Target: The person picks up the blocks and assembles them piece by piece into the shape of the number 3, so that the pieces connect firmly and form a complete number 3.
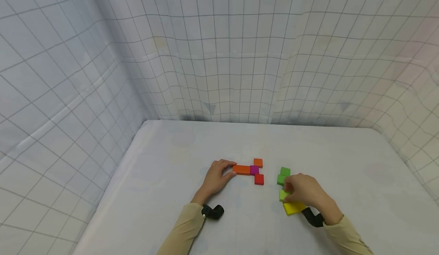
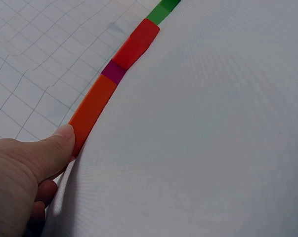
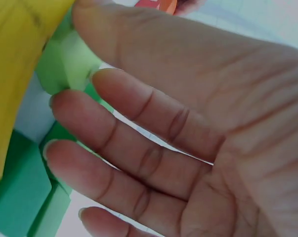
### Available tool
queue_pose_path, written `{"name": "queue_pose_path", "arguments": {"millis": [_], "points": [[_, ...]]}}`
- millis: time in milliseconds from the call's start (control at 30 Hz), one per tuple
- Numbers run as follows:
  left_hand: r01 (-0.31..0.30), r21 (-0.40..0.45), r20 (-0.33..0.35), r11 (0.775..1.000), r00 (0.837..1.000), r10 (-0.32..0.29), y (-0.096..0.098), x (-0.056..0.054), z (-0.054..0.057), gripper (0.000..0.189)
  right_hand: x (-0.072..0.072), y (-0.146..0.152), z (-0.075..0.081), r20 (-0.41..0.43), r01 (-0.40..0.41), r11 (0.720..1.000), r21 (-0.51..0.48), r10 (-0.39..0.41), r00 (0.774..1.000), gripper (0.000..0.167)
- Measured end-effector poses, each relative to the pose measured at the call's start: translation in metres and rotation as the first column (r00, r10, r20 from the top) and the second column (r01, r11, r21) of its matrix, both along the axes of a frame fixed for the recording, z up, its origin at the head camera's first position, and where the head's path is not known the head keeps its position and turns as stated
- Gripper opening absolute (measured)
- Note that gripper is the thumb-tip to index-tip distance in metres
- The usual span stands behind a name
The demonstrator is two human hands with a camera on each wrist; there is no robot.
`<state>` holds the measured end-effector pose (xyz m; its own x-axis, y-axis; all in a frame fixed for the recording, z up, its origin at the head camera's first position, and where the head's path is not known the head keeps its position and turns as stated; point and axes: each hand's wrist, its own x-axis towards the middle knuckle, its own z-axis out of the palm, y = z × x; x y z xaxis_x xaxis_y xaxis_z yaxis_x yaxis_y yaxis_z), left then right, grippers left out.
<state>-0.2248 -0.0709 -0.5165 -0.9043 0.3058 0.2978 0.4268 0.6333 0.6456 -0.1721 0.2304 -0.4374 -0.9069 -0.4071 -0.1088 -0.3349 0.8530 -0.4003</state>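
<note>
My left hand (image 1: 215, 175) is at the left end of a long orange block (image 1: 241, 170), thumb on the near side and index finger on the far side, pinching it. A purple block (image 1: 254, 170) adjoins its right end. At the purple block's right corners lie a small orange block (image 1: 258, 163) and a red block (image 1: 259, 179). My right hand (image 1: 303, 189) has thumb and index finger at opposite sides of a light green block (image 1: 282, 196), its other fingers bent. A yellow block (image 1: 294, 208) lies just in front, partly under the hand.
Two green blocks, one farther back (image 1: 285, 171) and one nearer (image 1: 281, 179), lie beyond the light green one. Dark green blocks (image 3: 20, 185) show below the yellow one in the right wrist view. White grid-patterned curtains (image 1: 236, 56) stand behind the white table (image 1: 164, 178).
</note>
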Motion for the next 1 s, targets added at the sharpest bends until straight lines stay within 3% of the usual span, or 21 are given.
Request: {"name": "queue_pose_path", "arguments": {"millis": [600,833,1000], "points": [[0.007,0.001,0.004,1.000,1.000,-0.007,0.002,0.002,0.001,0.032,0.006,-0.008,-0.009,0.051,0.006,0.997,-0.075,-0.002,0.999,0.024],[0.011,0.001,-0.016,1.000,1.000,-0.011,0.002,0.002,0.004,0.032,0.007,-0.020,-0.011,-0.057,-0.025,0.998,-0.055,0.022,0.998,0.026],[0.009,-0.003,-0.018,1.000,1.000,-0.010,0.001,0.001,0.004,0.031,0.008,-0.030,-0.013,-0.075,-0.006,0.999,-0.039,0.003,0.997,0.027]]}}
